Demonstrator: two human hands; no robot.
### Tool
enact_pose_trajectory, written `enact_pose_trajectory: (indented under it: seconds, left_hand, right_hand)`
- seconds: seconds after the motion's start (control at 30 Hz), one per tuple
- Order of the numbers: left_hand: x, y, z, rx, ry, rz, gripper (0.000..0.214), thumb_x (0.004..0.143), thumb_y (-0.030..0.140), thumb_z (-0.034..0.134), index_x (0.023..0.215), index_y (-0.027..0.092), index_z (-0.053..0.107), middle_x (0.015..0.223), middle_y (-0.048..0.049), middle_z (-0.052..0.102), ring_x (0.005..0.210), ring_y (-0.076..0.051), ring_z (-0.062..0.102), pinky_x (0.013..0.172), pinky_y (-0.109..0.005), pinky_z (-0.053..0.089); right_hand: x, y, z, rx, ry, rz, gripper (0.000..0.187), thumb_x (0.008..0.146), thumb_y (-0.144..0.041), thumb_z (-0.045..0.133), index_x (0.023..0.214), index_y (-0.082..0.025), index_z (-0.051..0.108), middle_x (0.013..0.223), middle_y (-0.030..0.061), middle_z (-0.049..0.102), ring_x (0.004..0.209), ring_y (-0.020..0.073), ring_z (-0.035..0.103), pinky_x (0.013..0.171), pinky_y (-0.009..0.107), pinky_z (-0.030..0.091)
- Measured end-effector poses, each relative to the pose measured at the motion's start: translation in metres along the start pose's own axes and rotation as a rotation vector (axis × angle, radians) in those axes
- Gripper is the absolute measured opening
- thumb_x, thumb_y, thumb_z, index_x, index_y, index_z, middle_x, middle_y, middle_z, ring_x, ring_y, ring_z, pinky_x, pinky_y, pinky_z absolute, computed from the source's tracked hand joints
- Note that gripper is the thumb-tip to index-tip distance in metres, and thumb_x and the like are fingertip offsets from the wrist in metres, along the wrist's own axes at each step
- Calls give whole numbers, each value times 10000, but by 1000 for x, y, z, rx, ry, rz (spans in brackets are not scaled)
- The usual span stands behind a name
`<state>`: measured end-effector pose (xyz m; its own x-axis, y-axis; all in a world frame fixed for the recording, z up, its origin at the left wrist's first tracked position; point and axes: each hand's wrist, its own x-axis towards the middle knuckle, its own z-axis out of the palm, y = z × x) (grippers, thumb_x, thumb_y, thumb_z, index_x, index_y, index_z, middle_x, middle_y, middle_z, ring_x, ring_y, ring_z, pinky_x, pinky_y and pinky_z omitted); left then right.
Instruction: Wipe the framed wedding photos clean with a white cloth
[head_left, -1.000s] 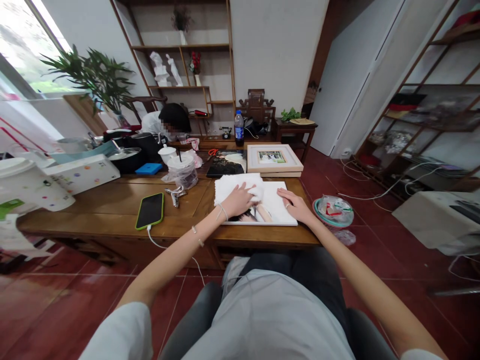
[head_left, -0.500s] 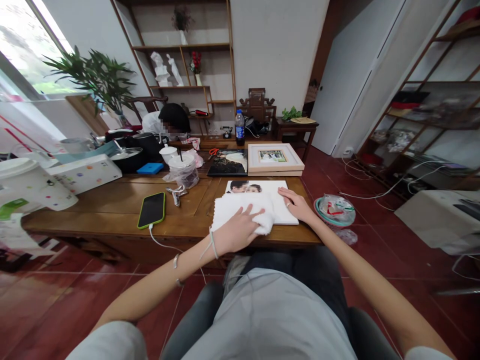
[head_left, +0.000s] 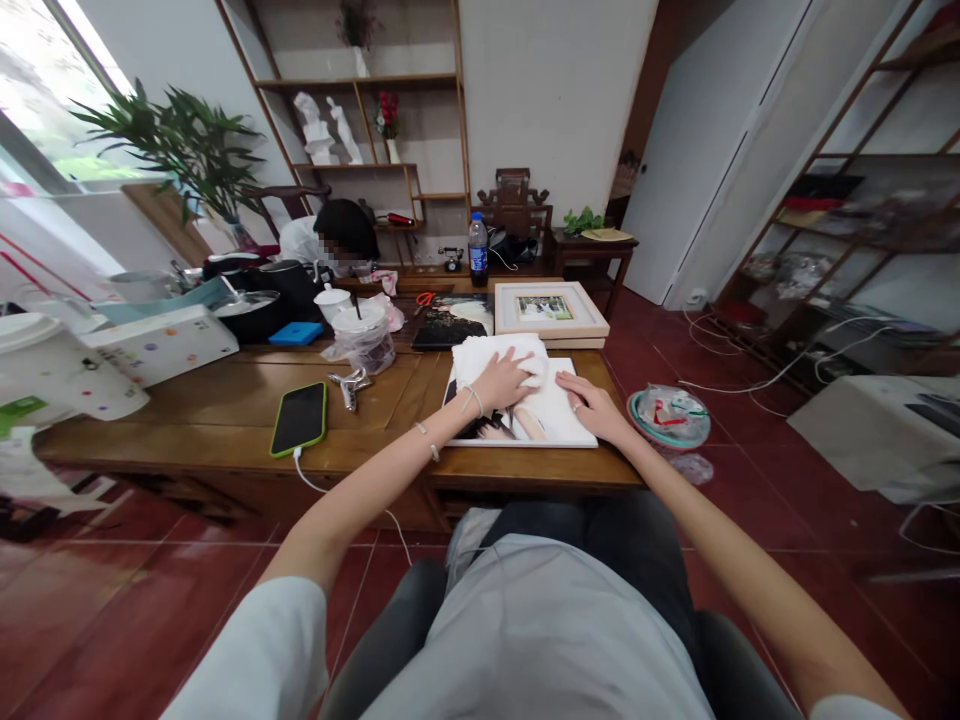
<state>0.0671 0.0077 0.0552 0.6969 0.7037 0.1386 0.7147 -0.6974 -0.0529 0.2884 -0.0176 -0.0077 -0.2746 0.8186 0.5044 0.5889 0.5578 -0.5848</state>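
A white photo panel (head_left: 566,425) with a printed picture lies flat near the front edge of the wooden table. My left hand (head_left: 504,382) rests on a white towel (head_left: 469,355), fingers spread and pressing it against the panel's far part. The towel hides the upper part of the print; dark and skin-toned areas show below my wrist. At the panel's right side lies my right hand (head_left: 592,405), fingers stretched out over its edge, with a ring on one finger.
Behind the panel are framed pictures (head_left: 551,305) and a dark picture panel (head_left: 454,322). Left on the table (head_left: 360,440) are a plugged-in phone (head_left: 298,418), a plastic cup (head_left: 361,335) and a blue box (head_left: 296,333). A person (head_left: 341,235) sits beyond. A basin (head_left: 670,415) stands right.
My left hand has slid the towel away from me to the panel's far part, uncovering the near part of the print. My right hand has stayed at the panel's right side.
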Motion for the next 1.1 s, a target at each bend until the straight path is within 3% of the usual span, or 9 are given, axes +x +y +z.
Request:
enact_pose_trajectory:
  seconds: [0.17,0.4,0.53,0.67,0.8,0.97,1.1]
  left_hand:
    - [-16,30,-1,103,-13,-37,339,910,283,425,1176,210,622,1493,-63,329,1324,-402,289,1004,-585,331]
    - [-80,103,-10,175,14,8,329,901,227,418,1101,189,677,1486,-90,337,1317,-440,310,988,-608,354]
    - [-101,125,-15,183,2,28,338,904,216,410,1105,184,680,1490,-94,329,1317,-446,313,986,-615,360]
    - [-93,121,-21,137,-17,27,321,896,265,445,1111,189,670,1481,-89,348,1312,-429,330,981,-592,378]
    - [-63,97,-22,97,-37,-44,334,898,286,450,1153,185,640,1472,-92,363,1304,-410,343,975,-579,386]
    - [-16,61,-10,66,-63,-182,365,915,339,441,1232,230,585,1504,-70,306,1344,-395,274,1012,-591,329]
    - [1,55,2,70,15,-255,387,938,355,395,1240,209,587,1522,-84,261,1358,-420,228,1045,-616,255]
  right_hand:
    - [0,0,0,-9,5,-5,420,789,-126,454,1136,-224,669,1261,52,601,1239,223,493,1094,440,340]
    - [1,1,1,-11,8,-17,406,783,-115,456,1108,-216,678,1251,64,608,1230,217,503,1085,437,351]
    - [0,1,0,18,9,-24,400,798,-122,452,1121,-212,669,1255,70,605,1235,212,498,1085,443,348]
    - [0,1,0,31,7,-15,406,784,-112,465,1113,-230,673,1249,57,611,1233,215,500,1085,449,347]
    - [1,2,1,5,12,-11,421,775,-107,459,1120,-221,674,1260,67,603,1235,224,498,1087,447,339]
    - [1,2,1,-24,6,-14,435,775,-111,446,1126,-233,673,1257,56,606,1230,216,503,1081,425,346]
    - [1,1,0,-26,-1,-7,450,773,-121,446,1151,-241,659,1276,47,593,1240,216,492,1082,425,340]
